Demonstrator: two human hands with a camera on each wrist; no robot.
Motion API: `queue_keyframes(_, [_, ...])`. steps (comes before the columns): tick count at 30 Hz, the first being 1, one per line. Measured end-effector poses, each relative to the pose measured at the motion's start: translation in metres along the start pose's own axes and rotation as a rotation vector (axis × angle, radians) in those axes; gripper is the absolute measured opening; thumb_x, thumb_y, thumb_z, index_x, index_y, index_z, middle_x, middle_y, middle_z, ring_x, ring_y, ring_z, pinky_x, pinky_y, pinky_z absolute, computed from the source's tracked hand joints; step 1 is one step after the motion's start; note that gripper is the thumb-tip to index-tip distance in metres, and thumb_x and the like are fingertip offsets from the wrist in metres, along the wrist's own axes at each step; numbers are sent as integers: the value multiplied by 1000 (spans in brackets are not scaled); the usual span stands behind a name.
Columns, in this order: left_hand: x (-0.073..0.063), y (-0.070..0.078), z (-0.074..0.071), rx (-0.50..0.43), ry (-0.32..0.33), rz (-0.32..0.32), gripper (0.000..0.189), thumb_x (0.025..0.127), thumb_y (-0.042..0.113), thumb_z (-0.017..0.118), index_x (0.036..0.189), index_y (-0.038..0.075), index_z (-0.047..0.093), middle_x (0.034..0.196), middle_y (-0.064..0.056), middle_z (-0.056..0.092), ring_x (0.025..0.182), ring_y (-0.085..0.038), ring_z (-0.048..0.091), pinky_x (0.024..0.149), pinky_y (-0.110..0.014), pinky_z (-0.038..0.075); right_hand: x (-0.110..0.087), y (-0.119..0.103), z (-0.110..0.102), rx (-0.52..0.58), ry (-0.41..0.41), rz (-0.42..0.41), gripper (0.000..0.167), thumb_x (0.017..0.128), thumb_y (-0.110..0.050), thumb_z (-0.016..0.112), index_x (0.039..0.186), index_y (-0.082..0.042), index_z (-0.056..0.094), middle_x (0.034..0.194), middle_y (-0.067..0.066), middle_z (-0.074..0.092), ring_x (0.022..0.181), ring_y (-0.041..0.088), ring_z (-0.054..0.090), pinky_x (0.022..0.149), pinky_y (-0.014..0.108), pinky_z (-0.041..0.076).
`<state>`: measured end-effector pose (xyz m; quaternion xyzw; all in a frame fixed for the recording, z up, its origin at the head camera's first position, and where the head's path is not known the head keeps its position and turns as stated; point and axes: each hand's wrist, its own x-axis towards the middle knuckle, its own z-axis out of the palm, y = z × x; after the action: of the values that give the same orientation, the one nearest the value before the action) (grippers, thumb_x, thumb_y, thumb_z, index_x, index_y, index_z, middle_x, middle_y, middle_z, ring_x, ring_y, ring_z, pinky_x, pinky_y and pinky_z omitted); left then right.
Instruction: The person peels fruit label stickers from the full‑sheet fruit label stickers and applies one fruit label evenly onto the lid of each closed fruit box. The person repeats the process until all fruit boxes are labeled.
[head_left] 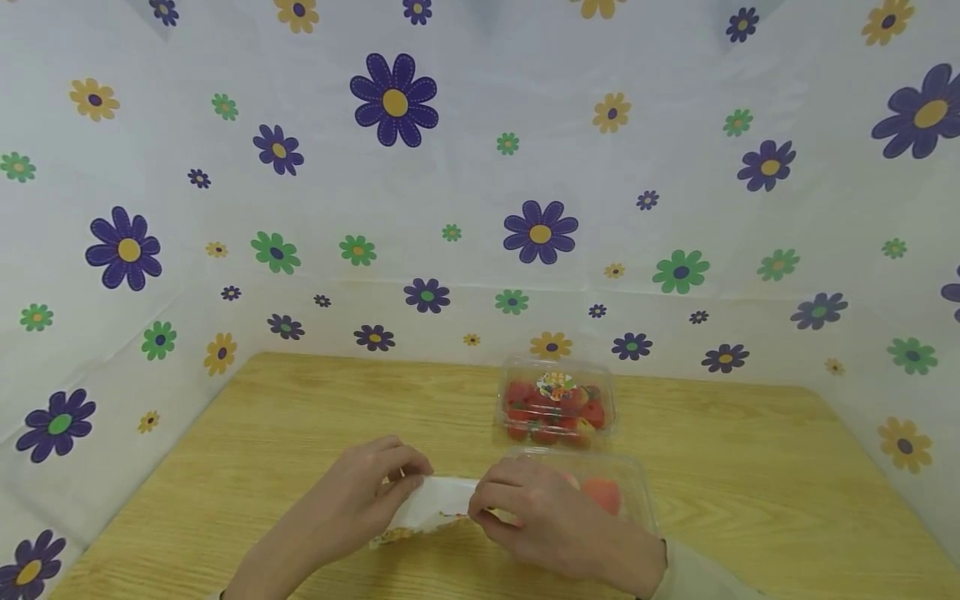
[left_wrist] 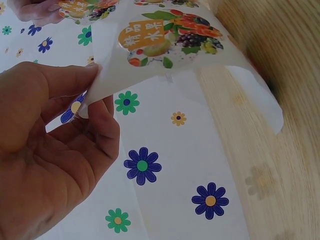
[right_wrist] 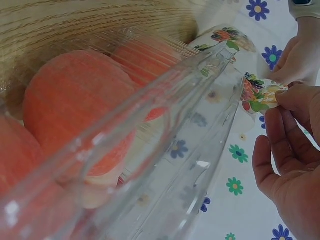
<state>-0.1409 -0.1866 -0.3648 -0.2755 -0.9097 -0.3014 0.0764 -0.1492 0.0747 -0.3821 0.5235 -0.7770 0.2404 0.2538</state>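
A white sheet of fruit stickers (head_left: 442,498) stretches between my two hands above the table. My left hand (head_left: 360,487) pinches one edge of it between thumb and fingers. In the left wrist view, a round fruit sticker (left_wrist: 170,40) with an orange label faces the camera. My right hand (head_left: 543,508) pinches the other end, its thumb on a printed fruit sticker (right_wrist: 260,95). Whether that sticker is lifted off the backing, I cannot tell. Beneath the right forearm stands a clear plastic box (head_left: 637,475) holding round pinkish-red fruit (right_wrist: 75,110), partly hidden by the hand.
Behind that box is a lidded clear box (head_left: 504,408) of strawberries (head_left: 551,425), with a fruit sticker (head_left: 558,385) on its lid. Both stand on a wood-grain table (head_left: 322,408). White cloth (head_left: 465,183) with printed flowers walls in the back and sides.
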Motion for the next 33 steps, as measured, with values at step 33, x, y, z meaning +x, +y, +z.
queue_keyframes(33, [-2, -3, 0, -8, 11, 15, 13, 96, 7, 70, 96, 20, 74, 93, 11, 69, 83, 1, 61, 71, -21, 55, -4, 1, 3, 51, -32, -25, 21, 81, -8, 86, 89, -19, 71, 90, -10, 69, 84, 5, 64, 84, 12, 51])
